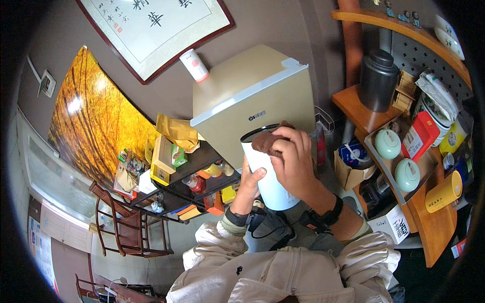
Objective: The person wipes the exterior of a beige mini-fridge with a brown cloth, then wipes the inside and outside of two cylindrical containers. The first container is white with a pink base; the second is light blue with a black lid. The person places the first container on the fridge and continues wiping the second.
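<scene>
Held up at a tilt before my chest is a pale blue and white cylinder, its dark-rimmed end facing up and away. My left hand grips its left side, thumb laid along the wall and the other fingers hidden behind. With bent fingers, my right hand holds a brown cloth against the rim and upper wall. Part of the cloth reaches over the rim. Whether the end is open or lidded I cannot tell.
A beige mini fridge stands just ahead, with a white tin on top. To the left are a dark shelf of boxes and a wooden chair. Wooden shelving on the right carries green jars and a black canister.
</scene>
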`<state>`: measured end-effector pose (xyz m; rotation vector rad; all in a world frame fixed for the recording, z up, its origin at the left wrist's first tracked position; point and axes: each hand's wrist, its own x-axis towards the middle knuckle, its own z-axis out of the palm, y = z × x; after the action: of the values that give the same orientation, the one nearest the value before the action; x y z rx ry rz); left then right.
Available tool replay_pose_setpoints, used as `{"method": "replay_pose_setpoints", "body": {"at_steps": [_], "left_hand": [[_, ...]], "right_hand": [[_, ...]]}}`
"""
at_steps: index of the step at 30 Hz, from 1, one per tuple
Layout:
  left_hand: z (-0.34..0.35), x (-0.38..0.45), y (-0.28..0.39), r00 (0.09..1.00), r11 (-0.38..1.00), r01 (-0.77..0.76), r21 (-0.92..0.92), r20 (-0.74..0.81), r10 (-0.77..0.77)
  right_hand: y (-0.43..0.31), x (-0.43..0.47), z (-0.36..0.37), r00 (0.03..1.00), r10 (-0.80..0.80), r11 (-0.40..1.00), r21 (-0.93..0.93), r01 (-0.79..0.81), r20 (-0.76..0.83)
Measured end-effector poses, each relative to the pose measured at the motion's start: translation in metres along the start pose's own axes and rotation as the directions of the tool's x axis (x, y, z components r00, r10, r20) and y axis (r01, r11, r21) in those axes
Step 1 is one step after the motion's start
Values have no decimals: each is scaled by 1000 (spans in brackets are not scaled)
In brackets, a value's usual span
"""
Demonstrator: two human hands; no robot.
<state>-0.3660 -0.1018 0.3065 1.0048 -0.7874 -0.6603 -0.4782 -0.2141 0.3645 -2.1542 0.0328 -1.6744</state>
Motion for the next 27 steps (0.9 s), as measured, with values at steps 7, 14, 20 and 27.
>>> {"method": "replay_pose_setpoints", "body": {"at_steps": [7,14,20,27], "left_hand": [[-7,-9,-3,1000,997,23,-70,-14,-24],[-12,-16,1,999,993,45,-106,6,-45],[-13,-23,10,998,987,52,-151,28,-48],[-3,-15,10,996,962,64,-266,80,-44]], "right_hand": [[12,-9,9,980,194,947,266,-179,-33],[28,-25,15,915,400,846,360,-393,60],[46,-42,14,799,522,719,350,-600,299],[54,-24,-5,745,653,629,447,-635,139]]}}
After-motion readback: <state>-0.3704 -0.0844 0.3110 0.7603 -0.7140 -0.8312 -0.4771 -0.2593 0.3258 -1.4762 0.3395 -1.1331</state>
